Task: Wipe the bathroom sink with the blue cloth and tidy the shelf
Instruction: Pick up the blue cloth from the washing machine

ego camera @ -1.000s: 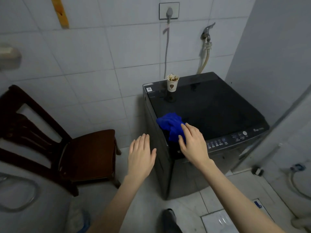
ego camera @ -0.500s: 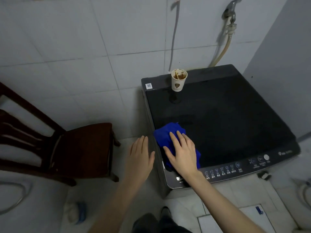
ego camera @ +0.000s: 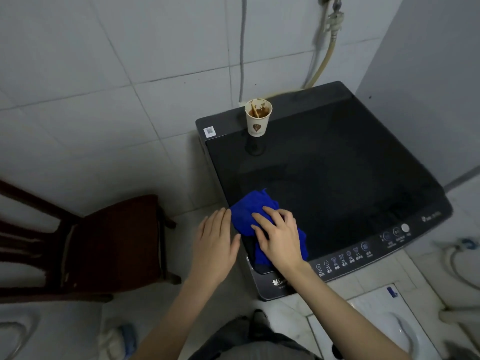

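So my right hand [ego camera: 279, 236] is flat on the crumpled blue cloth [ego camera: 249, 213], fingers spread and pressing down on it, not really gripping. The cloth sits at the front left corner of the glossy black top of the washing machine [ego camera: 337, 178]. My left hand [ego camera: 215, 245] is open, holding nothing, hovering just off the machine's left edge beside the cloth. A stained white paper cup [ego camera: 258, 120] stands upright near the back edge, well apart from the cloth. Dark wooden chair [ego camera: 109, 242] on the left.

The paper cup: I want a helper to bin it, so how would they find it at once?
Find the black top-loading washing machine against the tiled wall. The paper cup stands upright at its back left, far from the blue cloth. It is white, with brown stains inside.
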